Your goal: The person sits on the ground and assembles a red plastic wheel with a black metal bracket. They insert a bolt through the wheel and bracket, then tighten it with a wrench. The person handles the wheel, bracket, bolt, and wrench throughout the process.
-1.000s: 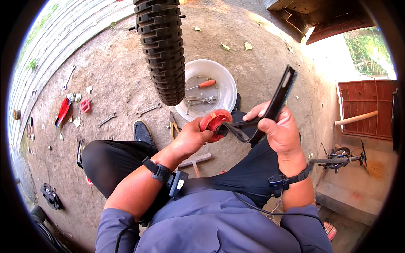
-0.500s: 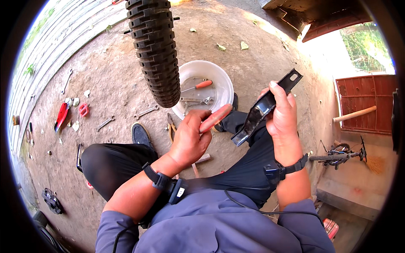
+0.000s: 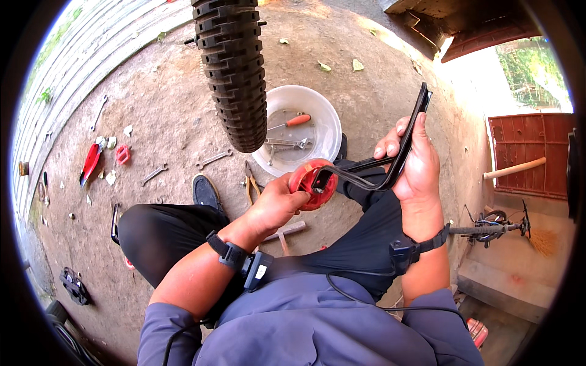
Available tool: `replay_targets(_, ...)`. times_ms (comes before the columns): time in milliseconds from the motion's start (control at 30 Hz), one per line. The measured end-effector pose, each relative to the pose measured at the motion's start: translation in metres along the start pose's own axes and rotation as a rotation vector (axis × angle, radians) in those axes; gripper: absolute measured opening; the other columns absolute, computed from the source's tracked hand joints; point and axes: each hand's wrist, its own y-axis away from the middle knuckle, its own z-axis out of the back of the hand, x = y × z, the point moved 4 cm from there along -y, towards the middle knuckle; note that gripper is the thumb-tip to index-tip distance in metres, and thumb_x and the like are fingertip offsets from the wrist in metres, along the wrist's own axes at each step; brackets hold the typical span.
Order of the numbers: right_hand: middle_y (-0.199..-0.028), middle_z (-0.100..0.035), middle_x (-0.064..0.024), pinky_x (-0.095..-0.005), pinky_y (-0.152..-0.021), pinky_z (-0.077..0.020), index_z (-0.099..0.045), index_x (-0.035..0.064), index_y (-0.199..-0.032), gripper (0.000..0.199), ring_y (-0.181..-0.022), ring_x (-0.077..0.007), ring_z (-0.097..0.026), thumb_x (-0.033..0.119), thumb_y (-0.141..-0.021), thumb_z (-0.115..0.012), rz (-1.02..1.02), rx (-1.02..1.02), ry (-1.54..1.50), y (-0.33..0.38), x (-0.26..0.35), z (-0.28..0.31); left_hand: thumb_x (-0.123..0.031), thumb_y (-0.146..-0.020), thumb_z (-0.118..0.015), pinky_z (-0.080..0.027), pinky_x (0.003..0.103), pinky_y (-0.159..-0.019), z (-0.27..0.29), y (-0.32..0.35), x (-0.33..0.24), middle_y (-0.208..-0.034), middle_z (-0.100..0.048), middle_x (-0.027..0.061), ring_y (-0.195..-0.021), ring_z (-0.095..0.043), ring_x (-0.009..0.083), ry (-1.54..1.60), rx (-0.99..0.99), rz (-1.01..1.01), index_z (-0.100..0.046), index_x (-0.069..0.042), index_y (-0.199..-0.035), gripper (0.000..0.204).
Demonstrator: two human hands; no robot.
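My left hand [image 3: 274,206] is closed on the edge of a round red disc-shaped part [image 3: 301,180]. In my right hand [image 3: 421,168] is a black bent metal bracket [image 3: 404,152], gripped between thumb and fingers. One end of the bracket overlaps the dark middle of the disc; whether it sits in it I cannot tell. Just beyond, a whitish plastic tub [image 3: 335,122] holds an orange-handled screwdriver [image 3: 298,120] and an adjustable wrench [image 3: 296,144]. Pliers [image 3: 253,183] and a hammer [image 3: 285,233] lie on the ground by my legs.
A knobby tire [image 3: 235,79] hangs down over the near side of the tub. Spanners [image 3: 213,159], a red-and-black piece [image 3: 90,165] and a red pedal-like part [image 3: 122,154] lie on the dirt at left. A small bicycle [image 3: 497,226] stands at right.
The black bracket has turned in my right hand, its near end swinging over to the disc. My left hand has tipped the red part from edge-on to face-up.
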Motion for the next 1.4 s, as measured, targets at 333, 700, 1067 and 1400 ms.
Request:
replay_targets(333, -0.068, -0.058, -0.0107, -0.0405, -0.068, -0.0518, -0.054, 0.0059, -0.091, 0.041, -0.066, -0.0291, -0.062, 0.044, -0.104, -0.050, 0.017, -0.241, 0.014, -0.001, 0.001, 0.007, 0.004, -0.085, -0.047, -0.049, 0.026, -0.094, -0.004, 0.007, -0.016, -0.121, -0.062, 0.0061, -0.110, -0.060, 0.0119, -0.061, -0.069, 0.030, -0.052, -0.001, -0.137, 0.052)
replay_targets(700, -0.070, -0.061, -0.0112, -0.0405, -0.067, -0.0531, -0.055, 0.0062, -0.093, 0.037, -0.067, -0.0288, -0.065, 0.041, -0.104, -0.051, -0.012, -0.294, -0.007, -0.008, -0.018, 0.014, -0.001, -0.088, -0.059, -0.050, 0.028, -0.096, 0.001, -0.001, 0.002, -0.121, -0.064, 0.0086, -0.108, -0.062, 0.0139, 0.063, -0.008, -0.024, -0.053, 0.002, -0.135, 0.048)
replay_targets(1067, -0.076, -0.066, -0.0125, -0.0425, -0.066, -0.0577, -0.056, 0.0081, -0.094, 0.029, -0.073, -0.0292, -0.069, 0.036, -0.102, -0.054, -0.131, -0.348, -0.094, -0.020, -0.041, 0.030, -0.013, -0.089, -0.070, -0.050, 0.028, -0.092, 0.016, -0.005, 0.024, -0.112, -0.068, 0.0086, -0.101, -0.063, 0.0133, -0.021, -0.132, -0.033, -0.058, 0.004, -0.126, 0.043)
replay_targets(1400, -0.078, -0.065, -0.0115, -0.0417, -0.070, -0.0563, -0.056, 0.0098, -0.094, 0.029, -0.075, -0.0288, -0.068, 0.038, -0.101, -0.055, -0.206, -0.292, -0.198, -0.028, -0.059, 0.047, -0.013, -0.084, -0.070, -0.051, 0.028, -0.089, 0.008, 0.001, 0.007, -0.107, -0.068, 0.0095, -0.097, -0.064, 0.0128, -0.245, -0.228, -0.013, -0.061, 0.004, -0.122, 0.043)
